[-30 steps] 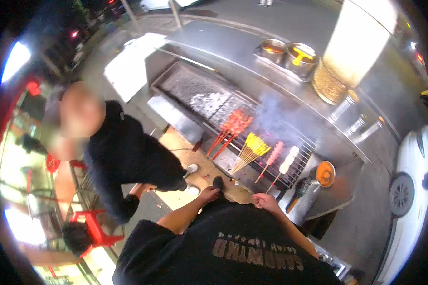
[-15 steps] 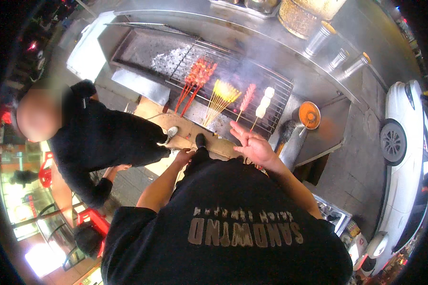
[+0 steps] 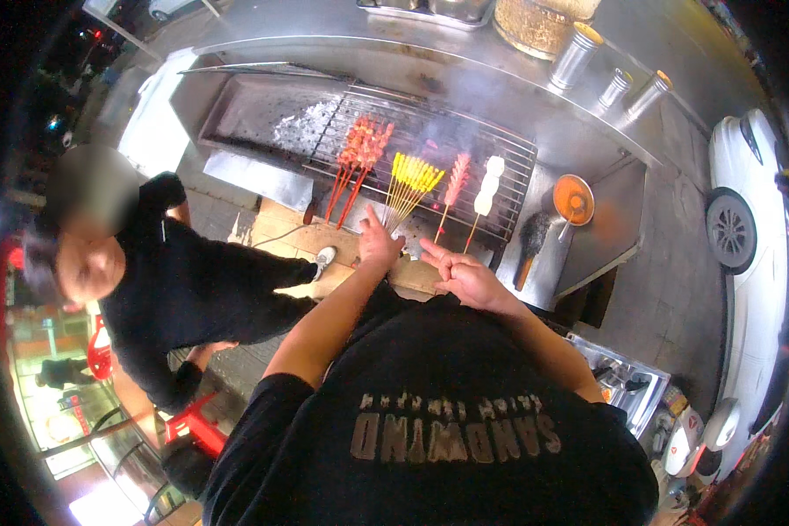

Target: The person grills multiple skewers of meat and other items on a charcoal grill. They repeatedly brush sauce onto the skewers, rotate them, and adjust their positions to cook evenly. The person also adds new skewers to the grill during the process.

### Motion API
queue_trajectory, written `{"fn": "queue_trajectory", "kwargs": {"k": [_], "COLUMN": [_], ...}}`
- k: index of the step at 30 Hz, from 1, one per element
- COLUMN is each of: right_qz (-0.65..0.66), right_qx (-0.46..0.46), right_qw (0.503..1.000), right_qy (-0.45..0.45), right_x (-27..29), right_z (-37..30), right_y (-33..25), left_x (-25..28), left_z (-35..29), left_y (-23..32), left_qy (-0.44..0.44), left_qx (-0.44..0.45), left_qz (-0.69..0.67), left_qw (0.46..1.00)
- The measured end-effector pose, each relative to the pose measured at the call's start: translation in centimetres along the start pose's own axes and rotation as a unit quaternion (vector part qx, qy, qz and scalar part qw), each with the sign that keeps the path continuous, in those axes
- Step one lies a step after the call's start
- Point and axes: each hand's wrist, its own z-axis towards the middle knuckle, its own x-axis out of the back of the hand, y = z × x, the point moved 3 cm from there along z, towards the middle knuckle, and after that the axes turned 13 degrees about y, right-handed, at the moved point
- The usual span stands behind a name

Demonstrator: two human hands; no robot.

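Note:
My left hand [image 3: 379, 243] is at the near edge of the grill, thumb and forefinger apart around the bare ends of a bunch of yellow-tipped skewers [image 3: 416, 175]; whether it touches them I cannot tell. Beside it, my right hand [image 3: 469, 277] has its first fingers stretched out near the stick ends of a pink scored sausage skewer [image 3: 456, 180] and a skewer of white pieces [image 3: 489, 186]. I see nothing in its fingers. Red meat skewers [image 3: 364, 145] with red sticks lie to the left. All rest on the smoking wire grate [image 3: 508, 158].
Right of the grate are a pot of orange-red sauce [image 3: 574, 200] and a dark-bristled brush [image 3: 528, 254]. Metal canisters [image 3: 577, 57] stand on the far ledge. A person in black [image 3: 202, 245] stands close on my left. A white car [image 3: 741, 254] is at right.
My left hand has come up from beside my body to the yellow-tipped skewers' ends. My right hand has shifted slightly left and down, its fingers less spread.

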Motion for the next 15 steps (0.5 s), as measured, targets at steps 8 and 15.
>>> {"fn": "queue_trajectory", "kwargs": {"k": [8, 15], "right_qz": [-0.169, 0.061], "right_qx": [0.072, -0.153], "right_qw": [0.979, 0.946], "right_qy": [0.090, 0.280], "right_x": [1.0, 0.2], "right_z": [0.2, 0.8], "right_y": [1.4, 6.3], "left_x": [-1.3, -3.1], "left_z": [4.2, 3.8], "left_y": [0.1, -0.9], "left_qy": [-0.048, -0.626], "left_qx": [-0.046, 0.266], "left_qz": [0.051, -0.577], "left_qw": [0.996, 0.452]}}
